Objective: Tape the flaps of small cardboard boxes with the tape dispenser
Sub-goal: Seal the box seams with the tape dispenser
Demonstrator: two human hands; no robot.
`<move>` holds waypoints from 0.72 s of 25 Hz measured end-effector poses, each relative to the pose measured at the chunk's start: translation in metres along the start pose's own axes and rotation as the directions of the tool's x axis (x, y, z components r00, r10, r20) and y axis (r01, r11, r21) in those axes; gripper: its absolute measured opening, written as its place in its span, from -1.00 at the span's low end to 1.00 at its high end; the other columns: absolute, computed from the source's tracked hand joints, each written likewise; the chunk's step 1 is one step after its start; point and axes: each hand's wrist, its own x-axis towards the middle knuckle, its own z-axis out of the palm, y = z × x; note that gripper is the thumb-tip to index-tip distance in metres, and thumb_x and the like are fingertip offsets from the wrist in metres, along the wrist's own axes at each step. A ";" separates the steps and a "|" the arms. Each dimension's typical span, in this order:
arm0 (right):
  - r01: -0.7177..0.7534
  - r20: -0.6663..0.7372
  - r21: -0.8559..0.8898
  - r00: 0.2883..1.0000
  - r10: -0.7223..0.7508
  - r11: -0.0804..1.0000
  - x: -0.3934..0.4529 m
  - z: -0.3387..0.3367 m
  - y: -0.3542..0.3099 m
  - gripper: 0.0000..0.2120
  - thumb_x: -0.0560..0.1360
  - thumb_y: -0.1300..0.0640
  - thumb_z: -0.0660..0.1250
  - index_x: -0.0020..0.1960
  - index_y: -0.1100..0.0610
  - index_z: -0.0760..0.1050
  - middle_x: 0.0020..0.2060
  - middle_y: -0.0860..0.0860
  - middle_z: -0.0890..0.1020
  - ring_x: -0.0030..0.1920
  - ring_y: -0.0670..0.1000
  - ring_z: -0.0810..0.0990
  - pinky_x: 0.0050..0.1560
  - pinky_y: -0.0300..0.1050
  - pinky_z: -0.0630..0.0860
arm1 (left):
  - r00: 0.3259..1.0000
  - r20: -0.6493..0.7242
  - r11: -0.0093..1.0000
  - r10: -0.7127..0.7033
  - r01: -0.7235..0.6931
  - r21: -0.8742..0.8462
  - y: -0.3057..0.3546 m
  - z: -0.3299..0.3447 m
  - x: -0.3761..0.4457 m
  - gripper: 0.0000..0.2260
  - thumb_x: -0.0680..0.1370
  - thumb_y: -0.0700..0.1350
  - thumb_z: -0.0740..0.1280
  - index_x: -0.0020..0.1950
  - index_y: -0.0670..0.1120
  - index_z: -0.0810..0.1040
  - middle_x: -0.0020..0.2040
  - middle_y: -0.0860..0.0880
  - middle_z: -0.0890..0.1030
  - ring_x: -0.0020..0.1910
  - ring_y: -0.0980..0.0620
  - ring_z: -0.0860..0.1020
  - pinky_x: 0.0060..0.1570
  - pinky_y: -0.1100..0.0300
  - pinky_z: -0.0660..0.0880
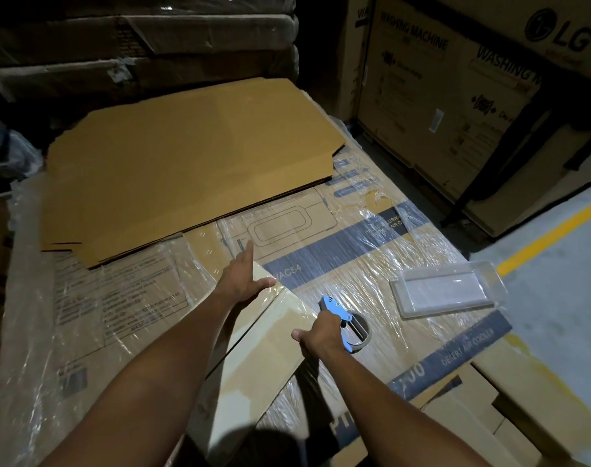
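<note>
A small cardboard box (260,358) lies in front of me on a large plastic-wrapped carton, its long flaps closed with a seam running along the top. My left hand (243,276) presses flat on the box's far end, index finger stretched out and thumb along the flap. My right hand (321,335) grips the handle of a blue tape dispenser (346,326) at the box's right edge. The dispenser's roll of brown tape hangs beside the box, over the wrapped carton.
A stack of flat cardboard sheets (193,163) lies beyond the box. A clear plastic tray (445,289) sits to the right on the wrapped carton (371,251). Tall appliance cartons (456,79) stand at the back right. Floor with a yellow line (553,230) runs right.
</note>
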 end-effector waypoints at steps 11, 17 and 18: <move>-0.054 0.102 0.314 0.995 0.023 0.948 -0.025 0.021 -0.051 0.02 0.43 0.08 0.41 0.56 0.12 -0.29 0.38 0.18 0.40 0.32 0.18 0.45 0.30 -0.02 0.42 | 0.913 -0.110 0.911 -0.393 0.369 -0.186 -0.071 -0.016 -0.062 -0.21 0.51 0.18 0.36 0.55 -0.14 0.06 0.34 -0.27 0.45 0.28 -0.28 0.46 0.19 -0.10 0.48; -0.073 0.196 0.079 0.979 0.057 0.994 -0.018 0.034 -0.070 -0.33 0.39 0.18 0.43 0.40 0.25 0.21 0.25 0.17 0.48 0.19 0.18 0.53 0.16 0.05 0.54 | 0.832 0.031 0.774 -0.554 0.529 -0.348 -0.111 -0.015 -0.107 -0.30 0.62 0.18 0.19 0.59 -0.18 0.02 0.50 -0.29 0.25 0.46 -0.29 0.28 0.38 -0.09 0.30; -0.063 0.200 0.071 0.979 0.048 0.996 -0.016 0.040 -0.072 -0.34 0.40 0.21 0.42 0.40 0.27 0.20 0.25 0.19 0.47 0.20 0.19 0.53 0.18 0.08 0.54 | 0.819 0.028 0.749 -0.572 0.537 -0.389 -0.107 -0.010 -0.112 -0.35 0.64 0.16 0.14 0.58 -0.19 0.04 0.50 -0.30 0.26 0.45 -0.30 0.29 0.38 -0.10 0.30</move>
